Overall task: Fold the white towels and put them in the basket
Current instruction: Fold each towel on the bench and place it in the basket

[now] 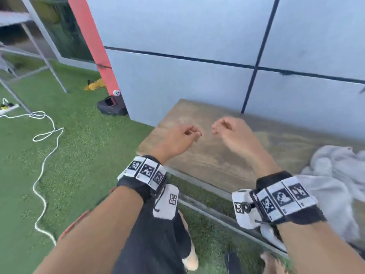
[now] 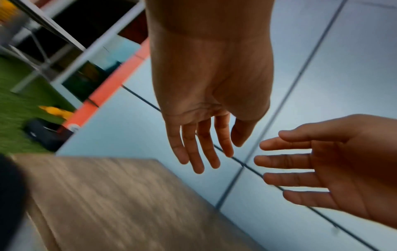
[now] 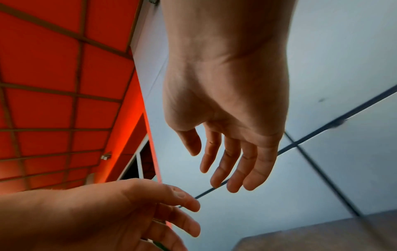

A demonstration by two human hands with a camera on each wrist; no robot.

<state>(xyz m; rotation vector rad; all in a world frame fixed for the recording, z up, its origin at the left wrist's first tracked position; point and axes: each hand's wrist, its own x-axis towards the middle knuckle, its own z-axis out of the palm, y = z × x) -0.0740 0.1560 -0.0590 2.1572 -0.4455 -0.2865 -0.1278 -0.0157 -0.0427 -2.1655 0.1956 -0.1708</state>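
A crumpled heap of white towels (image 1: 333,175) lies on the right part of the wooden table (image 1: 207,155), partly hanging over its front edge. My left hand (image 1: 183,137) and right hand (image 1: 231,129) hover side by side over the bare left end of the table, a small gap between them. In the left wrist view the left hand (image 2: 206,135) shows relaxed, nearly straight fingers that hold nothing. The right wrist view shows the right hand (image 3: 232,152) the same way, empty. Both hands are well left of the towels. No basket is in view.
A grey panelled wall (image 1: 197,56) stands right behind the table. Green turf (image 1: 79,155) spreads to the left, with a white rope (image 1: 45,155), a black bag (image 1: 112,107), a yellow object (image 1: 94,85), metal frame legs (image 1: 47,62) and a red post (image 1: 94,42).
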